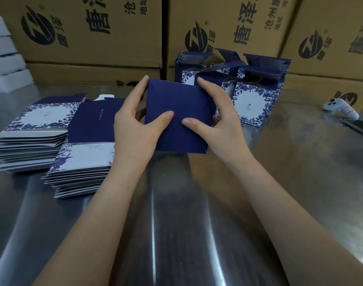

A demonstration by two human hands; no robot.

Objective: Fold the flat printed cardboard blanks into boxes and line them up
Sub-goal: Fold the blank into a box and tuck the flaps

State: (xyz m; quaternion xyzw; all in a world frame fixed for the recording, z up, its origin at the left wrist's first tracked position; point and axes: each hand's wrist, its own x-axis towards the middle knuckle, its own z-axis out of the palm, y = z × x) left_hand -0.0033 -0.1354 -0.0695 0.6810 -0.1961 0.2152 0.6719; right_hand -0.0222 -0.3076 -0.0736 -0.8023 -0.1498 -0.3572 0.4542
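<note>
A navy box (pixel 176 100) is held above the steel table with its folded blue bottom facing me. My left hand (pixel 135 122) grips its left side, thumb pressing on the bottom flaps. My right hand (pixel 215 114) grips the right side, its thumb also on the flaps. Behind stand several folded boxes (pixel 255 100) with blue floral print and open top flaps. Two stacks of flat blanks lie at the left: a far stack (pixel 32 137) and a nearer stack (pixel 83 162).
Large brown cartons (pixel 114 38) form a wall along the back of the steel table (pixel 176 223). White foam blocks (pixel 5 58) are piled at the far left. A white controller (pixel 339 108) lies at the right beside a dark strip.
</note>
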